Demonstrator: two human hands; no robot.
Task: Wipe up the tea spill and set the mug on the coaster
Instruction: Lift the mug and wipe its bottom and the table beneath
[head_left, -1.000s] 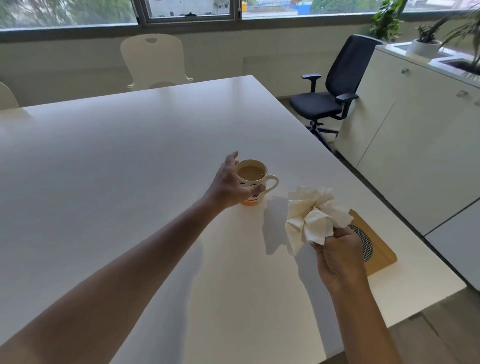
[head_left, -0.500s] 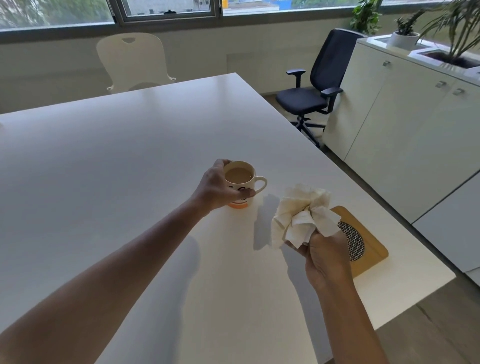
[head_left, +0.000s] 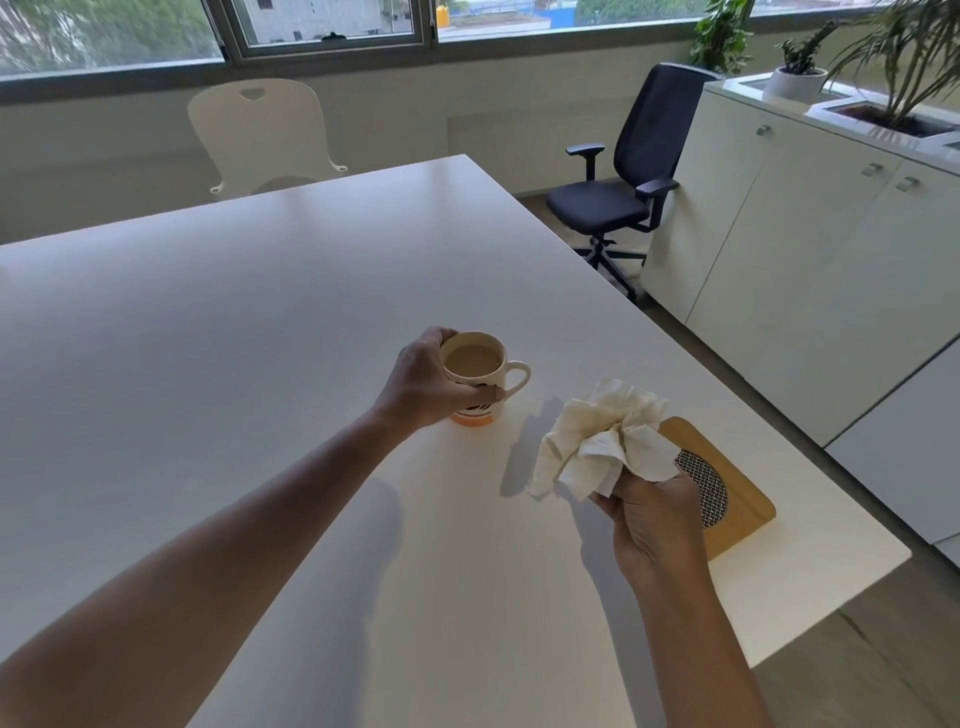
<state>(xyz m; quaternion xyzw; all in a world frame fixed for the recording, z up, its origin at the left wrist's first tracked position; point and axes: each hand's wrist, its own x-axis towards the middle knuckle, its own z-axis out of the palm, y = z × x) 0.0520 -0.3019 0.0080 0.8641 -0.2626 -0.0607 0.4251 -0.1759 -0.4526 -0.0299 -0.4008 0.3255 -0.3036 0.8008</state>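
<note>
The mug (head_left: 475, 376) stands upright on the white table (head_left: 218, 322), toward its right half and nearer the person than the far edge. It is cream with an orange band at the base, holds milky tea close to the rim, and its handle points right. The left hand (head_left: 431, 384) is wrapped around the mug's body from the left, fingers curled across the front and thumb at the far rim, gripping it.

To the right and nearer the camera, the right hand (head_left: 654, 525) is closed around a crumpled wad of white paper towel (head_left: 602, 441), raised above the tabletop so that it casts a shadow on the surface to its left. Just behind that hand lies the coaster (head_left: 737, 509), a square wooden one with a round dark mesh centre, flat on the table near the right edge and partly hidden by the towel and hand. The mug and coaster are apart, with the towel between them in view.

The tabletop is smooth, matte and pale, with soft reflections from the windows. Whether any liquid lies on it cannot be told.

Beyond the far edge stands a cream chair (head_left: 260, 135) under a row of windows (head_left: 332, 26). A dark office chair (head_left: 623, 176) sits to the right, beside white cabinets (head_left: 810, 249) topped with potted plants (head_left: 795, 73).
</note>
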